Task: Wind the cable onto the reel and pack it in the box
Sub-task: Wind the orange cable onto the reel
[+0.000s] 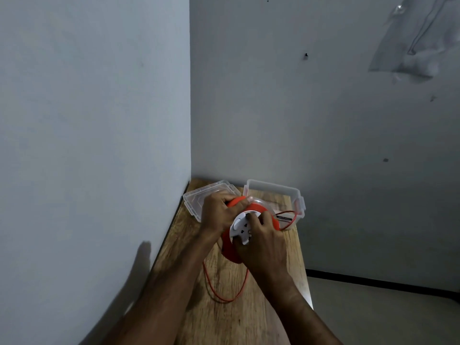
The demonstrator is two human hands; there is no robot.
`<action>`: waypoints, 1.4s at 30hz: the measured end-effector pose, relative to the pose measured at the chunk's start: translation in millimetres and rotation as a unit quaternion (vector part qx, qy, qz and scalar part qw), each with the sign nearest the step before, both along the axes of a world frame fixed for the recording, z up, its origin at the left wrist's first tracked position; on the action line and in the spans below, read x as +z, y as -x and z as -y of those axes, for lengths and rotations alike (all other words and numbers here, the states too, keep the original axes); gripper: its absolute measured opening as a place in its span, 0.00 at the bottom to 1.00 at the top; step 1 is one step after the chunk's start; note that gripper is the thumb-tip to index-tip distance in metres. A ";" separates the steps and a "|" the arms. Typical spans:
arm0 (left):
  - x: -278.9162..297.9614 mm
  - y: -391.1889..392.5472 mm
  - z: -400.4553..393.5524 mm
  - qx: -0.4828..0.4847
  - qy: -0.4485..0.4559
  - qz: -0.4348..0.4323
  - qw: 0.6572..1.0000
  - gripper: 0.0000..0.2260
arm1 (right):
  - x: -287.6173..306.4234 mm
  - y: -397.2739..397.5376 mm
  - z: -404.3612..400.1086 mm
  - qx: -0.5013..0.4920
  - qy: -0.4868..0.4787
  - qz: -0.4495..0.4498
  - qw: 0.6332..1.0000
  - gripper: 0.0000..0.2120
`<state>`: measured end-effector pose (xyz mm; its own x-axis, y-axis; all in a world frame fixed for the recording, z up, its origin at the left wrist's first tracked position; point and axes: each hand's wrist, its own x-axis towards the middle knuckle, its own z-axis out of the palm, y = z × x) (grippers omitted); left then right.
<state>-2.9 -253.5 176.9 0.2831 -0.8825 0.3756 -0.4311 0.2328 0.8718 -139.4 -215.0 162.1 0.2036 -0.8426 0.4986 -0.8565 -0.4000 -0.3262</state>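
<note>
Reel: round orange plastic reel with a white hub face carrying socket holes and a rounded button; I hold it above the wooden table, between my two hands, just in front of the box.
Reel direction: tilted, the white face turned up and toward me; the disc's axis leans back toward the wall corner, the rim running from lower left to upper right.
Left hand: my left hand curls over the upper orange rim, fingers wrapped round its edge, thumb tip showing on top.
Right hand: my right hand presses on the white hub, fingers bent and gripping its edge; the exact fingertip hold is partly hidden.
Cable: thin orange cable, smooth and round, hangs from under the reel in a long narrow loop lying on the table toward me; another stretch runs right from the reel into the box.
Box: clear rigid plastic box, rectangular with rounded corners and side clips, open, standing at the table's far end beside the wall.
Lid: matching clear lid, flat with a raised rim, lying just left of the box, partly behind my left hand.
Table: narrow wooden table, visible brown grain, long side running away from me into the corner of grey matte walls.
</note>
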 end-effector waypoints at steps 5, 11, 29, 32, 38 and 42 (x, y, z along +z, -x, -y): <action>-3.5 -3.6 -0.4 0.016 0.010 0.007 1.000 0.15 | 5.4 -2.7 -1.6 0.026 -0.067 0.101 0.992 0.28; -5.2 1.4 -1.9 0.061 0.032 0.021 0.997 0.16 | 6.4 -16.8 3.8 -0.102 -0.177 0.396 0.895 0.26; -10.9 -1.5 5.3 0.072 0.002 -0.030 0.997 0.14 | 6.2 -3.4 -9.3 -0.025 0.056 0.112 0.992 0.21; -9.0 1.3 6.5 0.074 0.001 -0.029 0.997 0.12 | 1.4 -9.2 -8.6 -0.038 0.037 -0.019 0.998 0.31; -6.0 2.6 5.9 0.056 -0.005 -0.029 0.998 0.13 | 10.7 -9.2 -3.9 -0.034 -0.031 -0.051 0.998 0.37; -2.7 2.7 4.7 0.057 0.001 -0.024 0.998 0.10 | 7.0 -5.1 4.7 -0.021 -0.023 -0.030 0.999 0.37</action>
